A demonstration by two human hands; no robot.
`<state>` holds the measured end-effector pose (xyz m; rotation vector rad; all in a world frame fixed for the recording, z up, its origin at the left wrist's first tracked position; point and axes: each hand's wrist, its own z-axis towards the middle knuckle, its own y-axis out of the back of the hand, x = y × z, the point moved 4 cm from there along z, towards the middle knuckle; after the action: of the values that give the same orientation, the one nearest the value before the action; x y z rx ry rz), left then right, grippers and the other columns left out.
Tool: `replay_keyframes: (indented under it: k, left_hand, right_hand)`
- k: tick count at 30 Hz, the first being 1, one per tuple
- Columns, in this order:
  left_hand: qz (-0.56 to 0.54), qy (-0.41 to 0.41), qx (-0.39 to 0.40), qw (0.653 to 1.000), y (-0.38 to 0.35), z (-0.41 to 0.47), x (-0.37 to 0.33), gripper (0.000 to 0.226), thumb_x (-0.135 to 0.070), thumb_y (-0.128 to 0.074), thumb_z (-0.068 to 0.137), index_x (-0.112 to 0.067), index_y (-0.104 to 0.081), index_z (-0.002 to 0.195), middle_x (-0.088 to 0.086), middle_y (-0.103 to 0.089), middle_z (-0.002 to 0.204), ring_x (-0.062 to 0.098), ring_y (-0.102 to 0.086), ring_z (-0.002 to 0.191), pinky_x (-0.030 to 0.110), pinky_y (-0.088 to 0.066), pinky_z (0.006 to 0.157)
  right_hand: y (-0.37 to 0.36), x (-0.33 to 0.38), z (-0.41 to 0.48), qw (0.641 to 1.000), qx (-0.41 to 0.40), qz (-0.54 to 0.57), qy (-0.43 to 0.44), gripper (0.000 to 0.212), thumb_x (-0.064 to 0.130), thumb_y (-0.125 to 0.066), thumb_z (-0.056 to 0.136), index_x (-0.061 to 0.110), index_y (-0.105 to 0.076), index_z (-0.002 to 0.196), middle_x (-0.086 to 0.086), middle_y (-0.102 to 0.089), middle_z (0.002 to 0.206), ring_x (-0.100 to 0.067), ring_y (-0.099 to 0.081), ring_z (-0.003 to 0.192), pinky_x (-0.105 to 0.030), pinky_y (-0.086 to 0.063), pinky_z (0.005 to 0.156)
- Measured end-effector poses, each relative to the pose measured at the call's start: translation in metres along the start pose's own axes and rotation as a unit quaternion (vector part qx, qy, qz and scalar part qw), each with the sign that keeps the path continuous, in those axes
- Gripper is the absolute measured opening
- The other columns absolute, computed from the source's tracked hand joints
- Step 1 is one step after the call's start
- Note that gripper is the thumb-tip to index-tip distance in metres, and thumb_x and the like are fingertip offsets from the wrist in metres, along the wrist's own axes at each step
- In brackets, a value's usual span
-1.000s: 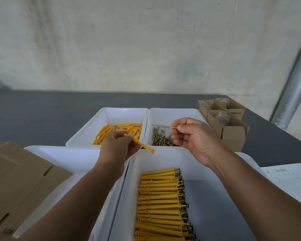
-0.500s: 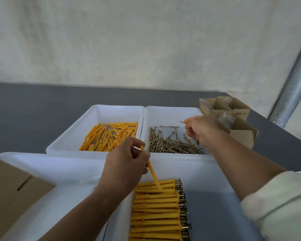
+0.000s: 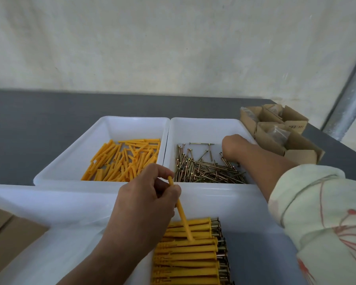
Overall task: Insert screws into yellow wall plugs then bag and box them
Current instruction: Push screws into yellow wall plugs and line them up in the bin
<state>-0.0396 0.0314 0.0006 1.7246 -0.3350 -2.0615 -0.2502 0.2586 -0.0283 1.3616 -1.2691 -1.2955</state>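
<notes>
Insertion step: left hand pinches a plug; right hand, at 1 o'clock among screws, grip hidden. Next: align screw with plug.

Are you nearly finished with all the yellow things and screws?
Not nearly. Done: a neat row of plugs with screws lies in the near bin. In hand: the left hand pinches one empty yellow wall plug while the right hand reaches into the loose screws. Left: a heap of empty plugs to fill, then bagging and boxing into the cardboard boxes.
</notes>
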Motion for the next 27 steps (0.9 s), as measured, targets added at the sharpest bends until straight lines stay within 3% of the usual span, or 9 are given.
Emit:
replay_keyframes:
  k: [3,7,12,15,19,23,27]
  left_hand:
    - [0.005,-0.001,0.003,1.000,0.000,0.000,0.000,0.011,-0.026,-0.064,0.091,-0.035,-0.058,0.092,-0.020,-0.068,0.072,0.001,-0.067,0.063,0.028,-0.058,0.062]
    - [0.010,0.000,0.006,1.000,-0.001,0.001,0.000,0.011,-0.027,-0.064,0.091,-0.036,-0.058,0.092,-0.022,-0.068,0.073,-0.001,-0.066,0.064,0.023,-0.056,0.059]
    - [0.015,-0.002,0.006,1.000,-0.002,0.000,0.000,0.011,-0.026,-0.064,0.091,-0.035,-0.058,0.092,-0.021,-0.068,0.071,0.000,-0.066,0.062,0.024,-0.055,0.060]
    - [0.014,-0.001,0.007,1.000,-0.002,-0.001,-0.001,0.012,-0.026,-0.065,0.090,-0.035,-0.058,0.093,-0.021,-0.068,0.071,0.001,-0.066,0.063,0.026,-0.056,0.062]
    - [0.003,0.001,0.005,1.000,-0.001,-0.001,-0.001,0.012,-0.025,-0.065,0.090,-0.035,-0.059,0.093,-0.018,-0.068,0.070,0.002,-0.066,0.062,0.029,-0.058,0.063]
    - [-0.006,0.006,0.001,1.000,-0.002,0.001,0.001,0.011,-0.025,-0.066,0.090,-0.033,-0.060,0.094,-0.017,-0.068,0.070,0.003,-0.067,0.063,0.030,-0.059,0.064]
    - [-0.011,0.007,-0.001,1.000,-0.002,0.002,0.001,0.011,-0.024,-0.066,0.090,-0.032,-0.061,0.095,-0.018,-0.067,0.071,0.003,-0.067,0.063,0.031,-0.059,0.064]
  right_hand:
    - [-0.010,0.003,0.003,0.999,0.016,-0.024,0.015,0.020,0.013,-0.051,0.096,0.004,-0.060,0.112,-0.011,-0.063,0.110,-0.024,-0.057,0.088,-0.029,-0.043,0.071]
    - [-0.014,0.007,0.004,0.999,0.028,-0.024,0.024,0.025,0.016,-0.047,0.098,0.007,-0.060,0.117,-0.010,-0.062,0.118,-0.023,-0.058,0.095,-0.030,-0.047,0.078]
    - [-0.004,0.008,-0.001,0.997,-0.046,0.020,0.051,0.012,0.010,-0.051,0.090,0.013,-0.062,0.086,-0.009,-0.064,0.099,-0.020,-0.054,0.075,-0.026,-0.040,0.058]
    - [-0.004,0.018,-0.002,0.994,-0.020,0.069,0.083,0.026,0.019,-0.049,0.093,0.012,-0.067,0.111,-0.010,-0.065,0.113,-0.027,-0.059,0.099,-0.031,-0.049,0.079]
    - [-0.009,0.034,-0.008,0.990,0.042,0.038,0.132,0.039,0.035,-0.043,0.099,0.020,-0.061,0.130,-0.006,-0.059,0.131,-0.026,-0.053,0.118,-0.038,-0.044,0.100]
    - [-0.003,0.045,-0.016,0.986,0.070,0.060,0.141,0.037,0.034,-0.049,0.098,0.014,-0.062,0.126,-0.007,-0.060,0.128,-0.026,-0.056,0.115,-0.035,-0.048,0.095]
    - [0.001,0.048,-0.029,0.964,0.128,0.184,0.140,0.029,0.027,-0.062,0.090,0.011,-0.065,0.114,-0.008,-0.060,0.111,-0.025,-0.063,0.095,-0.034,-0.059,0.078]
